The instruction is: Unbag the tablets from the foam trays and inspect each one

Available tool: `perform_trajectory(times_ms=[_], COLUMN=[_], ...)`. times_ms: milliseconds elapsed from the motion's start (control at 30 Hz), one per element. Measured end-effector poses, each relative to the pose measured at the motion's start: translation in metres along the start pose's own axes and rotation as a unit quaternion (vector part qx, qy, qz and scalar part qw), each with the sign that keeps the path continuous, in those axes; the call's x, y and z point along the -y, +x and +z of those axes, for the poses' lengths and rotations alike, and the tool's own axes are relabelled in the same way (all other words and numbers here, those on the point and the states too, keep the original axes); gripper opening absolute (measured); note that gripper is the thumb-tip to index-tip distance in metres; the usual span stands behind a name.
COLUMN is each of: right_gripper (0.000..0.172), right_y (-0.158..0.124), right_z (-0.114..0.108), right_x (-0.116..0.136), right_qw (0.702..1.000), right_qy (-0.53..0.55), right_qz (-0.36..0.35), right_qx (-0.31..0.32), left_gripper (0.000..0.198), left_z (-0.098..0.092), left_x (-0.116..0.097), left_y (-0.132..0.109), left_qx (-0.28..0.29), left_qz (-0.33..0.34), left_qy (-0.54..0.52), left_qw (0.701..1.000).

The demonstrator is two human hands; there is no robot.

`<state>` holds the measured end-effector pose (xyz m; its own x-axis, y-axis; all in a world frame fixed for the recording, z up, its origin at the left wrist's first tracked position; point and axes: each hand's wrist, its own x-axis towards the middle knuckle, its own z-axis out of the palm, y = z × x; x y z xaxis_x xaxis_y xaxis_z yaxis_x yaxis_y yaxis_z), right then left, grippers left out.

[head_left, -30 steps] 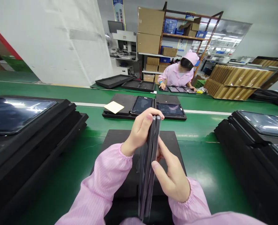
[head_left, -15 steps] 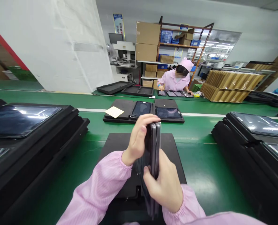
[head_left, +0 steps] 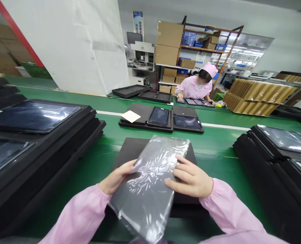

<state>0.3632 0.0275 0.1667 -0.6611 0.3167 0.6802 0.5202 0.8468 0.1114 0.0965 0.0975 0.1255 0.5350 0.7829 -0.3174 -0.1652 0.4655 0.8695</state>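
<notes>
Between my hands is a grey tablet [head_left: 150, 189] in a clear, wrinkled plastic film, its plain back facing up and its near end tilted low. In the earlier view two thin tablets showed face to face; only the top one is visible here. My left hand [head_left: 120, 176] grips the left edge, its fingers partly hidden underneath. My right hand [head_left: 191, 178] holds the right edge, with fingertips resting on the film over the back. Below the tablet lies a black foam tray [head_left: 130, 149] on the green bench.
Black foam trays with tablets are stacked at left [head_left: 64, 135] and right [head_left: 267, 152]. Ahead, two trays hold tablets [head_left: 159, 116], and a yellow paper [head_left: 131, 116] lies on one. Across the green bench [head_left: 216, 162] a co-worker [head_left: 194, 86] handles tablets beside stacked cardboard dividers [head_left: 254, 98].
The tablets have turned from standing on edge to lying nearly flat, back upward. My left hand has dropped from the top end to the left edge; my right hand has shifted to the right edge.
</notes>
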Motion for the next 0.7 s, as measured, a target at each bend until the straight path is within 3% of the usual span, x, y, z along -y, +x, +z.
perform_trajectory(times_ms=[67, 133, 200, 267, 333, 367, 500, 600, 700], right_gripper=[0.027, 0.023, 0.025, 0.038, 0.049, 0.052, 0.051, 0.047, 0.028], right_y=[-0.016, -0.034, -0.049, -0.059, -0.064, -0.065, -0.065, -0.065, -0.062], right_z=[0.010, 0.025, 0.040, 0.052, 0.060, 0.063, 0.075, 0.082, 0.084], right_x=[-0.009, -0.013, -0.009, 0.001, 0.015, 0.022, 0.040, 0.044, 0.044], right_qw=[0.998, 0.970, 0.890, 0.789, 0.728, 0.716, 0.715, 0.733, 0.760], right_qy=[-0.001, 0.013, 0.063, 0.158, 0.246, 0.268, 0.226, 0.162, 0.097], right_qz=[0.067, 0.227, 0.418, 0.554, 0.612, 0.621, 0.632, 0.619, 0.594], right_qx=[-0.019, -0.087, -0.173, -0.213, -0.190, -0.173, -0.197, -0.230, -0.245], left_gripper=[0.059, 0.063, 0.067, 0.069, 0.068, 0.066, 0.064, 0.068, 0.068], left_z=[0.014, 0.028, 0.038, 0.043, 0.045, 0.045, 0.040, 0.034, 0.029], left_x=[0.015, 0.032, 0.049, 0.061, 0.068, 0.070, 0.079, 0.091, 0.106], left_y=[-0.005, -0.007, -0.006, -0.005, -0.003, -0.002, 0.001, 0.004, 0.007], left_qx=[-0.023, -0.073, -0.115, -0.136, -0.139, -0.136, -0.110, -0.080, -0.087], left_qz=[-0.007, 0.015, 0.047, 0.081, 0.104, 0.111, 0.108, 0.091, 0.075], left_qy=[-0.041, -0.096, -0.130, -0.138, -0.135, -0.134, -0.149, -0.189, -0.227], left_qw=[0.999, 0.993, 0.984, 0.978, 0.976, 0.975, 0.977, 0.974, 0.967])
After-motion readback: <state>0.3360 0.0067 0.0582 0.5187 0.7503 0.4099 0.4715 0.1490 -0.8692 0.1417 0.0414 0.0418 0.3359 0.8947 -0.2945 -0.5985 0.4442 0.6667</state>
